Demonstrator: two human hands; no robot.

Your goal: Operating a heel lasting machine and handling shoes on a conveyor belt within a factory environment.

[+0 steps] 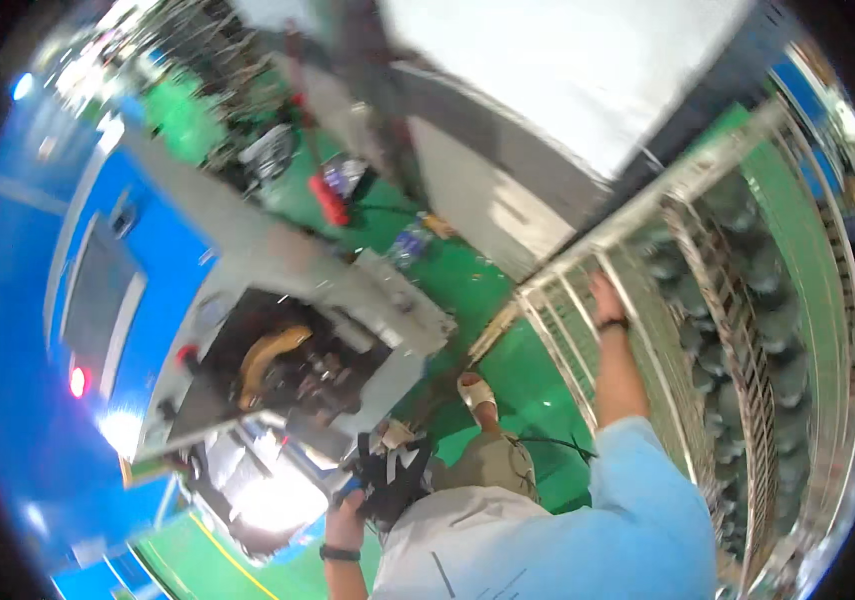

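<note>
My right arm stretches out to a light-coloured metal rack (638, 330) on the right, and my right hand (605, 298) is closed around one of its bars. Several rows of round grey parts (783, 320) sit on the rack's shelves. By my waist, at the lower middle, my left hand (346, 520) is closed beside a black strapped bag (395, 485). A bit of blue shows at its fingers, but what it grips is blurred and partly hidden. Each wrist wears a dark band.
A blue and grey machine (173, 270) with an open dark bay holding a curved yellow part (273, 350) stands on the left. A large white-topped box (548, 70) is ahead. A red-headed broom (330, 200) and plastic-wrapped bottles (410, 243) are on the green floor.
</note>
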